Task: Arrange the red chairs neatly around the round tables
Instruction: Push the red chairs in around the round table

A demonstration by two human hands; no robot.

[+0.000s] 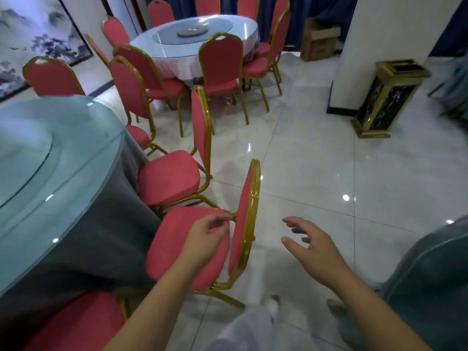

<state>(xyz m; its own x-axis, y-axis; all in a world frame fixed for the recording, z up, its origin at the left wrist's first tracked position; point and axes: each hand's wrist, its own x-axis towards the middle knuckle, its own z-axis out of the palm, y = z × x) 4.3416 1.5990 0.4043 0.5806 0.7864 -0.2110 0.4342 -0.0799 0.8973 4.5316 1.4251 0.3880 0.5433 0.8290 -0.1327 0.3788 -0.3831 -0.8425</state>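
Left hand [202,239] above the seat of the nearest red chair [182,247], fingers [220,220] loosely curled with thumb and forefinger a little apart, tips right beside the gold frame bar where seat meets back. No telling whether those tips touch the bar; nothing closed inside them. Right hand [311,247] in the air to the right of that chair's back, palm turned toward it, fingers [291,221] spread and slightly bent, touching nothing.

Nearest red chair seen edge-on at the back, seat pointed at the near round table [50,160], front edge just beside the grey cloth hanging from the glass surface. Second red chair [167,178] just beyond, seat likewise close against the cloth. More red chairs further round the same table, and a ring of them about the far round table [192,39] with its white cloth.

Bottom-left red chair [76,323] cut off by the frame edge, only part of the seat showing. Legs of the nearest chair partly hidden under its seat and behind the left forearm. Near table cropped at the left; another cloth-covered table [435,274] cropped at the right. Pale trouser leg and shoe [274,304] blurred at the bottom, hard to make out. Gold-trimmed bin [387,97] beside a white pillar [379,34], cardboard box [319,39] behind, on the glossy tiled floor [316,160].
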